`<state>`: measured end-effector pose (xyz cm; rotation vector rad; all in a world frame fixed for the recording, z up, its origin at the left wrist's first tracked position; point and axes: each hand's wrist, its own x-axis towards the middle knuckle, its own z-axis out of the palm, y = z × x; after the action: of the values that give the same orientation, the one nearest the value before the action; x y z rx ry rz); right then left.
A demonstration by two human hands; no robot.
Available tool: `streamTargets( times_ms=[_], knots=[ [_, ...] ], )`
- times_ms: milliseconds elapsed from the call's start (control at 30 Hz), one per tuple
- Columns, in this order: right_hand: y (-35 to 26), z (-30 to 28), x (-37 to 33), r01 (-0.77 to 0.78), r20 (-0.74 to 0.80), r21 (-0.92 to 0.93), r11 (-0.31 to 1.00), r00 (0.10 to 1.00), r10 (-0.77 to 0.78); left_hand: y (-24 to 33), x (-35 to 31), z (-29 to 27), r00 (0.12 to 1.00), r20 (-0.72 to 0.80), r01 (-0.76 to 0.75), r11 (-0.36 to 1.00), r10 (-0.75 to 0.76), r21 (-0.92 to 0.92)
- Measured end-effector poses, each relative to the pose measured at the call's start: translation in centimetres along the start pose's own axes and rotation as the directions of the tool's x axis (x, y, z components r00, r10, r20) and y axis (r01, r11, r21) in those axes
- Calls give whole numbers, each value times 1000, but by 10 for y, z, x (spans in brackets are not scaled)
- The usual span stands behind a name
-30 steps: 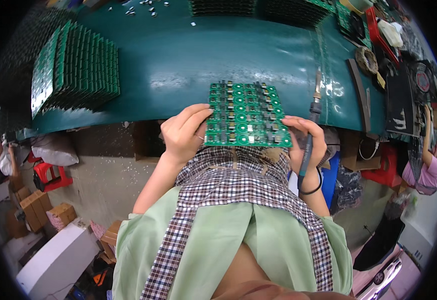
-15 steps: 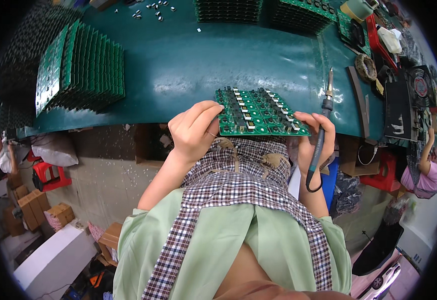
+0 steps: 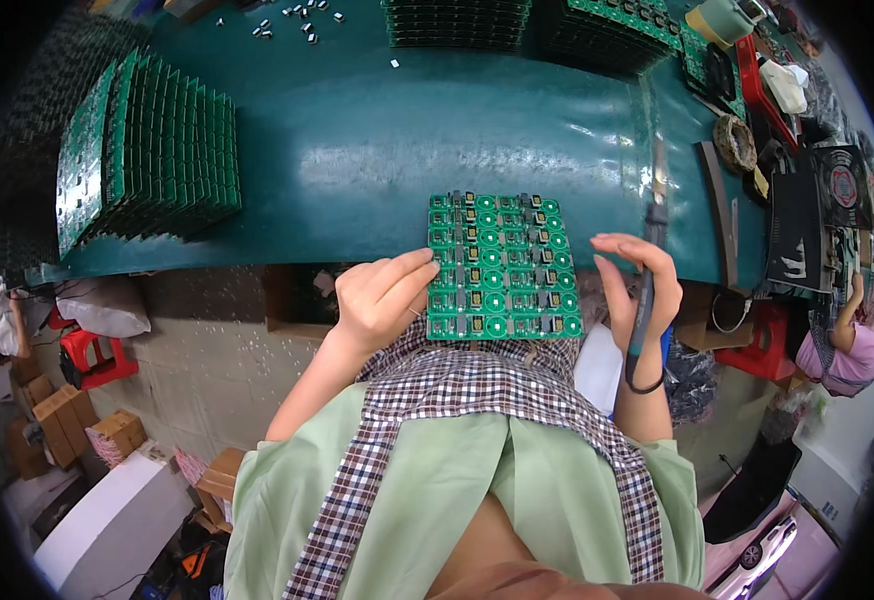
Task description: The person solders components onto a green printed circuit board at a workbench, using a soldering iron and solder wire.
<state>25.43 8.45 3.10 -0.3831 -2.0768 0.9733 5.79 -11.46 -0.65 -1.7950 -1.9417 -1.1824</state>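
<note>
A green circuit board (image 3: 503, 268) with rows of small parts on its face hangs at the table's near edge, tilted so that its face is toward me. My left hand (image 3: 382, 302) pinches it by its left edge, fingers closed. To the right, apart from the board, my right hand (image 3: 659, 283) holds a soldering iron (image 3: 654, 232) against the palm, its tip pointing away over the table and its cord looping by the wrist. The thumb and forefinger of that hand are spread, with a gap between them.
Upright circuit boards (image 3: 157, 150) stand in a row at the left. More stacks (image 3: 457, 22) line the far side, near loose small parts (image 3: 302, 18). A grey bar (image 3: 719, 205), a round holder (image 3: 734, 142) and a red tray (image 3: 765, 95) lie at right. A person (image 3: 842, 350) sits beyond.
The board has swung down and its face has turned toward me. My right hand has let go of the board's right edge and moved slightly right, keeping the soldering iron.
</note>
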Motion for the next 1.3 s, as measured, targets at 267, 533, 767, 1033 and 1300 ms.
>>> streamTargets(
  times_ms=[267,533,767,1033,1300],
  knots=[
    [-6,52,51,54,442,-102,993,897,-3,5,-12,6,999,15,29,1000,-29,-5],
    [-1,72,57,101,584,-151,983,812,6,8,-11,3,997,39,73,997,-72,-35],
    [0,68,63,-39,567,-108,993,818,94,7,-1,4,996,-8,93,994,-94,-57],
    [8,2,24,-59,214,-175,983,972,96,1,7,6,991,-64,116,990,-121,-75],
    [17,29,-1,-184,-119,99,978,974,195,1,47,-4,930,-71,346,926,-360,-151]
  ],
)
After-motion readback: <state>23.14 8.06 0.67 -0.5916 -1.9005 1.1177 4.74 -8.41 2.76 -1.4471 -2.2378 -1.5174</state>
